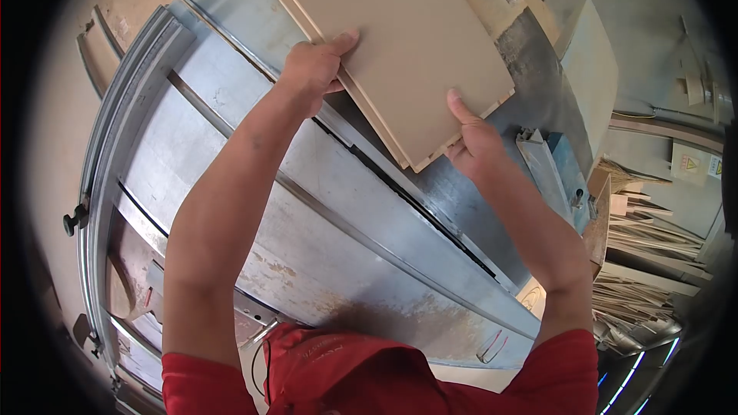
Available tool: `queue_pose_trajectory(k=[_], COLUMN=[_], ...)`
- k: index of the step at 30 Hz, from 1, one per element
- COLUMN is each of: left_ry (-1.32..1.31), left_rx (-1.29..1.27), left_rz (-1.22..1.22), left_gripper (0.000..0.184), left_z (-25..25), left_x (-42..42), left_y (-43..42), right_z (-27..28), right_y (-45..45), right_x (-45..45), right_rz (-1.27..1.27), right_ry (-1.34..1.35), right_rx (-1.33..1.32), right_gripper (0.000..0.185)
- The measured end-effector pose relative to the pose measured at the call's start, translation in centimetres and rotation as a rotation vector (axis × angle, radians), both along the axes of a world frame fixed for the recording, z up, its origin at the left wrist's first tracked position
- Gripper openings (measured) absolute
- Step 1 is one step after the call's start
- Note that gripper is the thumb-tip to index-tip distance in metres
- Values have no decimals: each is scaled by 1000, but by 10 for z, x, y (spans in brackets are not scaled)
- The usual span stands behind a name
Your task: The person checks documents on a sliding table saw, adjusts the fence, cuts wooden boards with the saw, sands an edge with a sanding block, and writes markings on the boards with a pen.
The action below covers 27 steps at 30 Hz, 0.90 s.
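A wide beige wood board (407, 38) is held up over the metal machine table, tilted across the view. Its left edge shows a lengthwise line, and I cannot tell whether it is one grooved board or two stacked. My left hand (317, 65) grips that left edge, thumb on the top face and fingers curled beneath. On the near end, my right hand (473, 136) is closed with its thumb laid on the face and its fingers mostly hidden below. Part of the far end lies beyond the top of the view.
A long slot (415, 201) runs diagonally through the metal table (346, 261). A metal fence piece (542, 161) stands to the right. Thin wood strips (646, 246) are piled at far right, near a pale panel (590, 69). A curved-looking rail (96, 146) borders the left.
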<state>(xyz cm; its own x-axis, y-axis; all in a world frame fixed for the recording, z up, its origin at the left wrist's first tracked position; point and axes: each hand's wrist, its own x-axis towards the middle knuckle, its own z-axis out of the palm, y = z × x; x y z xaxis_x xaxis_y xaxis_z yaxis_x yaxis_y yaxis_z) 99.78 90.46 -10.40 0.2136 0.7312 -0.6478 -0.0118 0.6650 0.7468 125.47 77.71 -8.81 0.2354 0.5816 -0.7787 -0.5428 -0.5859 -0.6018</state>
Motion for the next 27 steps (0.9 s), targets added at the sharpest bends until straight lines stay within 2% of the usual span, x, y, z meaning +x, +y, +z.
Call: queue_pose_trajectory(k=[4,6,8,10,13,16,18,20,24,27], left_ry=[22,77,59,43,36,27,23,68,120,149], left_rx=[-16,-15,0,6,10,8,-20,34,13,78], left_rz=[-13,-20,-28,-32,-14,32,31,84,27,173], left_gripper=[65,65,64,64,63,60,57,57,60,60], left_z=[-2,2,-1,-4,-1,-2,-19,-19,15,31], left_x=[2,2,1,1,1,2,1,2,-10,-28], left_y=[0,-1,-1,-3,-4,-7,-4,-9,-17,-40], right_z=[13,9,-4,1,0,-7,-26,-1,20,52], right_y=[-5,-6,10,43,90,120,129,123,113,95], right_x=[19,55,93,123,148,138,133,104,89,60], right_rz=[254,389,265,315,656,821,813,802,871,889], right_ry=[-99,-459,-1113,-1238,-880,-678,-590,-618,-655,-682], right_rx=[-165,-245,-46,37,51,39,-12,-52,-35,-48], right_gripper=[83,102,105,96,91,89,93,93,89,86])
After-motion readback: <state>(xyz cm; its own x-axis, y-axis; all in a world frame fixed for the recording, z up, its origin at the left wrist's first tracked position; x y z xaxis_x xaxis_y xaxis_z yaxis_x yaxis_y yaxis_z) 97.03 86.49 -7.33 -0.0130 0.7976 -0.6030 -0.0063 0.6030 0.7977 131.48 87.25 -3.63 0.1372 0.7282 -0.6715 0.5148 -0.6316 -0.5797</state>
